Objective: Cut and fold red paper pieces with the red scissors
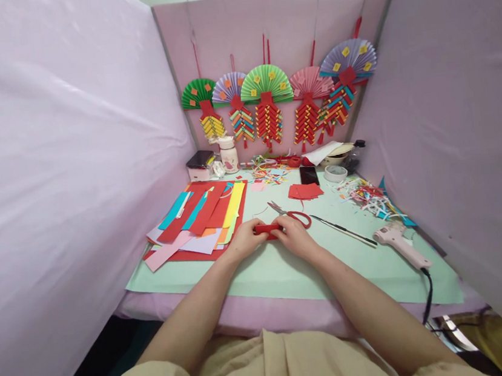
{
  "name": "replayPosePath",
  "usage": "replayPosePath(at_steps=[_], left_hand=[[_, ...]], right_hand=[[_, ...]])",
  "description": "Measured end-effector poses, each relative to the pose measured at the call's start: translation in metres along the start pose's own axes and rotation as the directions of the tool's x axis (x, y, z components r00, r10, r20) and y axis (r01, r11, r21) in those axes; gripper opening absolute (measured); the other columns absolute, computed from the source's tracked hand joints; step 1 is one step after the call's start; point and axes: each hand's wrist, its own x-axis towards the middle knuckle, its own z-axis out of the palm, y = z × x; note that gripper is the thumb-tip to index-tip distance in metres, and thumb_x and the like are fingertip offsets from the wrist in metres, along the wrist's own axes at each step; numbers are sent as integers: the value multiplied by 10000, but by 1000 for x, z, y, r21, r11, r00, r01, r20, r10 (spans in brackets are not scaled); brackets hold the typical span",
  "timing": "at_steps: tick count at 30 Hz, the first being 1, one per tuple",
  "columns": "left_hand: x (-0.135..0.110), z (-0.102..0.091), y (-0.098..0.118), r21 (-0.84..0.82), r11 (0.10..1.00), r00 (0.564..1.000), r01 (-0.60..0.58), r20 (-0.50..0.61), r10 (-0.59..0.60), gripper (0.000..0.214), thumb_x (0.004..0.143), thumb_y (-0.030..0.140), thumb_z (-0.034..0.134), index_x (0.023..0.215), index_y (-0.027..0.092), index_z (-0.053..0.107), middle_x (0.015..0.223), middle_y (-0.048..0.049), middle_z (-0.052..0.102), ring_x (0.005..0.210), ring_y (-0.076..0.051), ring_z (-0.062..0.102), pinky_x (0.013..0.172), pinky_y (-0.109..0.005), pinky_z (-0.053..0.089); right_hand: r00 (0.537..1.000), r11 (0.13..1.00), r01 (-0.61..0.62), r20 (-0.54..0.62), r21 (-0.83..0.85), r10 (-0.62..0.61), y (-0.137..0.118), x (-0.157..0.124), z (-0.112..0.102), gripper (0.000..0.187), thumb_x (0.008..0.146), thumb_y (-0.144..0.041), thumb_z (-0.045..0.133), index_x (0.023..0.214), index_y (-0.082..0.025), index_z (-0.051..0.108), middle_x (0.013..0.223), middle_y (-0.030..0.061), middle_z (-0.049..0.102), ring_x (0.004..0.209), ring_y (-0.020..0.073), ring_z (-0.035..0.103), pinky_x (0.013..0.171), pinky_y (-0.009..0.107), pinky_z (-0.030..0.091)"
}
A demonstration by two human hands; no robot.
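Between my two hands, low over the table, is a small red piece of paper (267,229) that looks folded or rolled. My left hand (248,237) pinches its left end, and my right hand (292,233) grips the right end. Red-handled scissors (300,216) lie just beyond my right hand, blades pointing up and left. To the right of them rest a thin black-and-white stick or pen (345,231) and, farther on, a white glue gun (399,244). A small stack of red paper squares (305,191) lies behind the scissors.
Coloured paper strips (202,215) cover the table's left side. Paper scraps lie at the back (271,170) and right (371,197). A phone (308,175), tape roll (336,172) and white bottle (229,155) stand behind. Several paper fan decorations (265,83) hang on the back wall.
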Motion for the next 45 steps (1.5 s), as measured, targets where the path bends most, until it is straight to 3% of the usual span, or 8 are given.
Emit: replayPosePath(at_steps=[4,8,11,15,29,35,39,45], left_hand=[[0,-1,5,-329,940,996,92,22,-90,183,647,227,659,813,150,646,758,-3,651,704,-144,579,649,-247,425],[-1,7,12,-711,676,975,191,59,-214,312,618,260,766,888,139,665,876,-51,688,768,-157,625,724,-277,472],[-3,17,18,-842,494,958,219,89,-272,356,612,260,801,928,145,685,971,-70,690,837,-154,628,752,-275,490],[-5,26,23,-889,417,938,190,38,-346,319,610,278,817,872,130,711,945,-82,703,830,-150,629,740,-264,498],[-3,22,18,-805,583,963,111,-59,-265,354,633,341,785,889,110,703,939,-115,701,863,-213,641,796,-350,501],[1,-1,8,-487,873,989,-37,-145,-39,432,624,204,752,1032,183,609,1005,-56,637,948,-191,604,837,-334,482],[1,2,6,-437,898,998,-40,-59,15,377,619,131,682,968,174,546,920,-26,593,870,-163,597,758,-299,490],[-3,12,8,-328,945,999,-6,-48,-10,219,665,138,607,868,175,530,823,14,575,757,-125,562,683,-239,436]], right_hand=[[991,973,-112,-51,201,124,-2,1,-2,57,792,-219,563,745,-195,585,709,4,610,671,165,521,625,270,359],[955,820,-227,-45,526,293,-2,2,-1,157,750,-340,620,741,-188,586,656,-2,612,595,154,509,569,262,362],[930,696,-254,-30,672,368,-2,2,2,232,719,-401,661,755,-182,596,671,6,633,580,147,506,553,259,358],[903,611,-275,-19,743,430,-2,1,6,270,701,-422,691,793,-179,615,681,2,638,559,130,486,540,251,348],[910,646,-282,-17,710,415,-4,0,5,244,723,-418,657,766,-185,595,644,-7,611,535,129,454,524,253,322],[982,988,-52,-171,143,77,-2,-2,-7,65,802,-213,553,759,-195,597,719,27,621,694,188,527,658,298,372],[993,988,83,-68,-134,-93,-4,-3,-9,116,828,-142,519,774,-197,605,773,48,629,765,209,527,714,322,366],[1000,994,15,6,-109,-15,-2,-2,-1,133,827,-159,515,763,-208,621,760,56,617,780,222,540,734,347,396]])
